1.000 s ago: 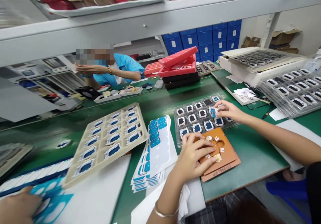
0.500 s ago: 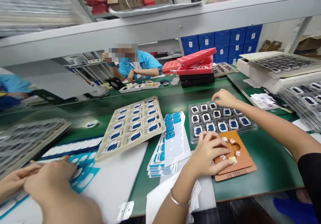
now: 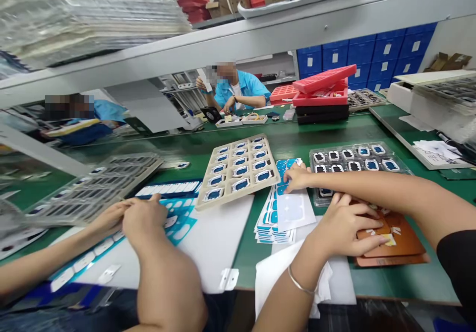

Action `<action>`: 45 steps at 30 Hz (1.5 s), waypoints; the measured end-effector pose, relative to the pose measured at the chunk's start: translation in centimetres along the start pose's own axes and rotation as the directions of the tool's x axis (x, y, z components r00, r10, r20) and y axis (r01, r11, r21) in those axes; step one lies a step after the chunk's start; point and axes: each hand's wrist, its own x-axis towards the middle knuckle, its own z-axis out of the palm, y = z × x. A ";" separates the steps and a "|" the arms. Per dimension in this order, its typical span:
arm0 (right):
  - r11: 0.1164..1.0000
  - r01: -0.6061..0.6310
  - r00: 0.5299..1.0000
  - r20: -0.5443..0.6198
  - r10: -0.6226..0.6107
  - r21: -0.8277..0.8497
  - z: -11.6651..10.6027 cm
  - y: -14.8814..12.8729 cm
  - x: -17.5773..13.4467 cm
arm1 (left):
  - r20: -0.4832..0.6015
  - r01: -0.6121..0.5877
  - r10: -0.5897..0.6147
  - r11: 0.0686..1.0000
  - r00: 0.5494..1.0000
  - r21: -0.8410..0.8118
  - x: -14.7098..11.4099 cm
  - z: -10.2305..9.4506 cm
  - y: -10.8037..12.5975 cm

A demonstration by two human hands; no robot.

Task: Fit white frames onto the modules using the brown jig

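My left hand (image 3: 347,225), with a bangle at the wrist, rests spread on an orange layered plate (image 3: 407,237). White and yellow bits show in the plate's recess. My right hand (image 3: 297,177) reaches across to a stack of white sheets with blue stickers (image 3: 277,218). Its thumb and forefinger look apart, their tips at the top sheet's stickers; the exact contact is too small to tell. Under my right forearm lies a clear tray (image 3: 394,153) of white-rimmed frames with black or blue middles. The forearm hides part of the tray and plate.
A beige tray (image 3: 238,200) of similar parts stands tilted left of the sheets. A co-worker's hands (image 3: 143,218) work over blue sticker film (image 3: 182,223) at the left. Red trays (image 3: 322,96) are stacked behind; a white cloth (image 3: 275,272) lies near the front edge.
My right hand has moved from the clear tray left to the sticker sheets. My left hand stays on the orange plate. The whole view has swung to the left.
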 end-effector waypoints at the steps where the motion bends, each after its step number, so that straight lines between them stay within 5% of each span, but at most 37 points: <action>1: 1.000 -0.002 1.000 0.005 0.002 0.010 0.1 0.0 0.1 | 0.003 -0.008 0.008 1.000 1.000 0.006 0.0 0.0 0.0; 14: 0.993 -0.004 0.998 0.065 -0.004 0.117 -0.5 -0.8 1.1 | -0.013 -0.060 0.060 0.997 0.998 0.039 0.1 -0.3 0.3; 21: 0.983 0.127 0.981 -0.164 -0.104 0.135 -3.7 2.2 -1.8 | -0.005 -0.055 0.055 0.998 0.998 0.005 0.0 -0.1 -0.1; 28: 0.957 0.288 0.885 -0.384 -0.263 0.009 -6.5 10.8 -12.1 | -0.077 -0.064 0.064 0.998 0.995 0.000 0.1 -0.6 -0.2; 32: 0.836 0.522 0.673 -0.520 -0.526 -0.169 -5.0 14.7 -17.6 | -0.196 -0.141 0.161 0.984 0.967 0.110 0.4 -0.8 -0.1; 34: 0.785 0.590 0.612 -0.528 -0.588 -0.190 -4.0 15.4 -19.3 | -0.257 -0.141 0.175 0.979 0.950 0.148 0.4 -1.0 -0.2; 39: 0.719 0.677 0.627 -0.389 -0.675 -0.158 -2.6 15.1 -21.0 | -0.245 -0.144 0.182 0.976 0.952 0.165 0.4 -1.5 -0.2; 45: 0.707 0.690 0.622 -0.371 -0.690 -0.157 -2.2 14.8 -21.0 | -0.171 -0.177 0.211 0.965 0.962 0.193 0.6 -1.8 0.0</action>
